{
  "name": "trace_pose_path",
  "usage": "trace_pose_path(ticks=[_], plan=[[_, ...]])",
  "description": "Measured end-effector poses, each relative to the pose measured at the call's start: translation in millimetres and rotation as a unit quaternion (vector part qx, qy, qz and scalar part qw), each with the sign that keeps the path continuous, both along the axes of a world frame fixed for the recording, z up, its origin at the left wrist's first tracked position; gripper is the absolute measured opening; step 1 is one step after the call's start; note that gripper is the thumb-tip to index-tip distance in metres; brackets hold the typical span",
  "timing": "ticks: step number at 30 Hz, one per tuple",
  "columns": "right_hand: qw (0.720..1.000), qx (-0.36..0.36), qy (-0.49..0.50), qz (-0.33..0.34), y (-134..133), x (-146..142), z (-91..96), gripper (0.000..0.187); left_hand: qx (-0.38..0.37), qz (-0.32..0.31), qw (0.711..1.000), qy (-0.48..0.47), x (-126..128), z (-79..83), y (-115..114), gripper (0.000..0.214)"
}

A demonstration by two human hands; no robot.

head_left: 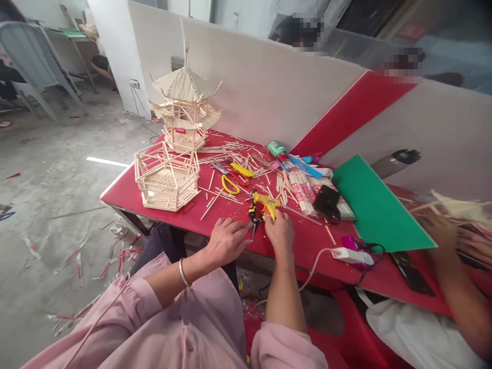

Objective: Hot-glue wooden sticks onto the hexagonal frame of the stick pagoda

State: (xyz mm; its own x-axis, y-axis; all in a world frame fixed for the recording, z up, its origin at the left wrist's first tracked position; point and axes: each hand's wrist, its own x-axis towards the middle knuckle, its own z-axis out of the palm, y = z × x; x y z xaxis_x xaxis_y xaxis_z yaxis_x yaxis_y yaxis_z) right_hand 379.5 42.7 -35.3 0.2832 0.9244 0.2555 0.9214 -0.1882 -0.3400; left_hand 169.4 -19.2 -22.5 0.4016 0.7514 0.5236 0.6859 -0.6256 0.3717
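Observation:
My right hand (pixel 280 233) is closed at the handle end of a yellow glue gun (pixel 267 201), low over the table's front edge. Just left of the gun is a black-and-yellow cutting tool (pixel 253 218) with pointed metal tips. My left hand (pixel 227 239), a bangle on its wrist, is stretched palm down close to those tips, its fingers loosely extended and holding nothing I can see. Left of my hands stands an open six-sided frame (pixel 167 179) built of thin wooden sticks. Behind it rises a stick-built pagoda (pixel 185 102) with a pointed roof.
Loose sticks (pixel 234 154), yellow-handled scissors (pixel 229 184) and a yellow-handled tool (pixel 242 169) lie on the red table (pixel 180 218). Bagged sticks (pixel 302 189), a green board (pixel 380 210) and a white power strip (pixel 351 255) are rightward. Another person's arm (pixel 449 266) works at far right.

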Motion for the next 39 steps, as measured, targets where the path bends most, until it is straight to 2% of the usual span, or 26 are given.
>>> trace_pose_path(ticks=[2, 5, 7, 9, 11, 12, 13, 14, 15, 17, 21, 23, 26, 29, 32, 34, 37, 39], plan=[[0.999, -0.028, -0.016, 0.012, 3, 4, 2.7, 0.041, 0.01, 0.01, 0.999, -0.03, -25, 0.6, -10, 0.024], [0.998, -0.049, -0.026, 0.011, 0, 8, 7.7, 0.046, 0.021, 0.074, 0.992, -0.098, -67, -2.2, -24, 0.017], [0.999, -0.014, -0.029, 0.001, -8, 4, 13.2, 0.054, 0.048, 0.124, 0.98, -0.145, -96, -6.3, -31, 0.014], [0.997, 0.073, -0.012, -0.004, -21, -12, 20.1, 0.058, 0.069, 0.189, 0.962, -0.184, -123, -11.9, -36, 0.018], [0.986, 0.148, 0.069, 0.015, -32, -42, 26.3, 0.054, 0.08, 0.268, 0.936, -0.212, -146, -17.7, -38, 0.022], [0.977, 0.152, 0.144, 0.049, -35, -62, 28.5, 0.051, 0.083, 0.304, 0.922, -0.225, -154, -20.4, -39, 0.021], [0.959, 0.126, 0.233, 0.101, -35, -83, 29.9, 0.049, 0.082, 0.332, 0.91, -0.235, -161, -22.7, -39, 0.018], [0.93, 0.073, 0.318, 0.172, -31, -104, 30.5, 0.049, 0.071, 0.349, 0.902, -0.244, -166, -24.5, -38, 0.015], [0.895, 0.033, 0.384, 0.226, -24, -125, 30.3, 0.05, 0.058, 0.359, 0.897, -0.25, -170, -25.9, -37, 0.013], [0.847, 0.007, 0.464, 0.257, -2, -160, 28.8, 0.052, 0.032, 0.362, 0.897, -0.253, -172, -27.9, -34, 0.012], [0.813, -0.023, 0.515, 0.271, 39, -197, 28.2, 0.058, 0.018, 0.356, 0.903, -0.239, -175, -32.4, -25, 0.019], [0.81, -0.03, 0.508, 0.292, 39, -202, 29.6, 0.056, 0.017, 0.358, 0.905, -0.229, -181, -35.2, -19, 0.025], [0.818, -0.015, 0.483, 0.314, 18, -201, 30.4, 0.052, 0.014, 0.375, 0.903, -0.21, -195, -38.2, -11, 0.03], [0.838, 0.018, 0.466, 0.284, 6, -199, 28.7, 0.049, 0.025, 0.39, 0.893, -0.224, -203, -39.9, -9, 0.032], [0.854, 0.058, 0.461, 0.233, 28, -201, 26.3, 0.047, 0.054, 0.402, 0.884, -0.233, -195, -42.9, -17, 0.026], [0.852, 0.043, 0.463, 0.239, 54, -206, 26.8, 0.049, 0.067, 0.4, 0.888, -0.216, -181, -45.3, -25, 0.018], [0.828, 0.008, 0.487, 0.278, 87, -216, 32.3, 0.05, 0.047, 0.341, 0.927, -0.148, -159, -45.7, -33, 0.01], [0.81, -0.008, 0.496, 0.312, 98, -223, 36.7, 0.049, 0.039, 0.321, 0.94, -0.109, -152, -43.4, -32, 0.013]])
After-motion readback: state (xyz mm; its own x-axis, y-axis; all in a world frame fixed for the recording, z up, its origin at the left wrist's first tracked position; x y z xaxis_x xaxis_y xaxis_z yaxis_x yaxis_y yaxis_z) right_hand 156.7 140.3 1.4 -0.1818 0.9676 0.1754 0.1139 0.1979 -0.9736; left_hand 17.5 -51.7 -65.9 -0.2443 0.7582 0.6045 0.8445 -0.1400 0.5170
